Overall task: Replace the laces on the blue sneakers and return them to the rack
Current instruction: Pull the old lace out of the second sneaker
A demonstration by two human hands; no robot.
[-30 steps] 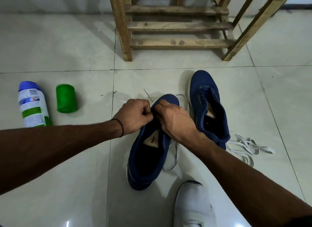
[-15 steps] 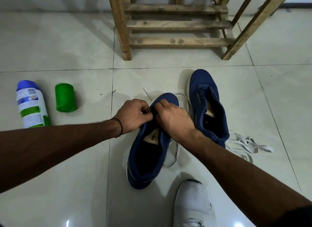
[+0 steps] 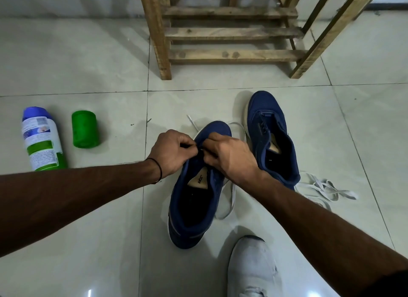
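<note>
1. Nearest, at the floor's near edge, is a white fabric shoe (image 3: 251, 268) on the person's foot.
2. Just beyond it lies the near blue canvas sneaker (image 3: 194, 210), heel towards the person and toe pointing away at the rack. Its long axis runs near to far and leans slightly right.
3. A white flat lace (image 3: 229, 199) loops on the floor against its right side.
4. Over the eyelet rows, on the toe half, the left hand (image 3: 174, 152) and right hand (image 3: 231, 157) meet with fingers curled. Both pinch the lace, which shows as a fleck of white between them. Neither hand is nearer, so the next eyelet probably lies just heelward of the fingertips.
5. To the right, the second blue canvas sneaker (image 3: 271, 139) lies unlaced and roughly parallel, with a loose heap of white laces (image 3: 324, 188) by its heel.
6. Far left are a white-and-green spray can (image 3: 40, 142) and a green plastic cylinder (image 3: 85, 128).
7. Farthest stands the slatted wooden rack (image 3: 231, 33).
</note>
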